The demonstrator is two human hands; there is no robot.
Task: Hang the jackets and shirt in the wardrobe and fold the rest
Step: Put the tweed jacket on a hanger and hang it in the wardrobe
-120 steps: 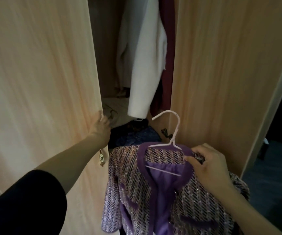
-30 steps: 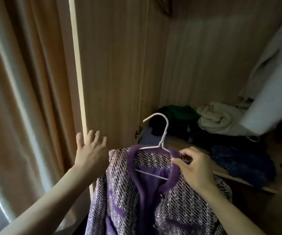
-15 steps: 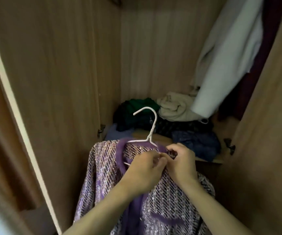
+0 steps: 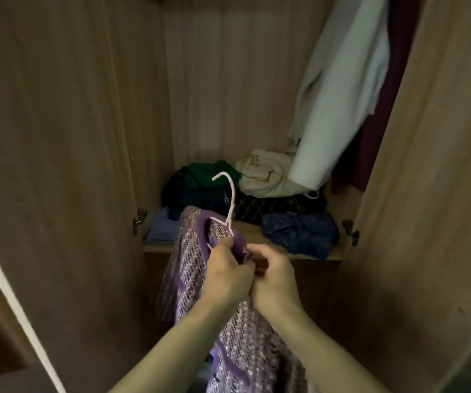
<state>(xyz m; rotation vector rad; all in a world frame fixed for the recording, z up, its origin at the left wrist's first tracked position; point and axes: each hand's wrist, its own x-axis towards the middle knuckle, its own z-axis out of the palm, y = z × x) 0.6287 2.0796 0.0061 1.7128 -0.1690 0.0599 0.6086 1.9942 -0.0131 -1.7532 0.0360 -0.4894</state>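
Observation:
A purple tweed jacket (image 4: 189,268) hangs on a white hanger (image 4: 230,202) in front of the open wardrobe. My left hand (image 4: 227,275) grips the jacket's collar and the hanger's shoulder just below the hook. My right hand (image 4: 275,279) pinches the collar right beside it, the two hands touching. The hook points up and to the left, free of any rail. The jacket's lower part drops out of view at the bottom edge.
Inside the wardrobe a white jacket (image 4: 342,89) and a dark red garment (image 4: 381,114) hang at the upper right. The shelf (image 4: 245,246) holds a green garment (image 4: 208,174), a cream one (image 4: 265,174) and dark blue ones (image 4: 299,231). Open doors (image 4: 58,165) flank both sides.
My left hand left the door's edge and came to grip the jacket's collar beside my right hand. The jacket has turned side-on and moved closer to the shelf.

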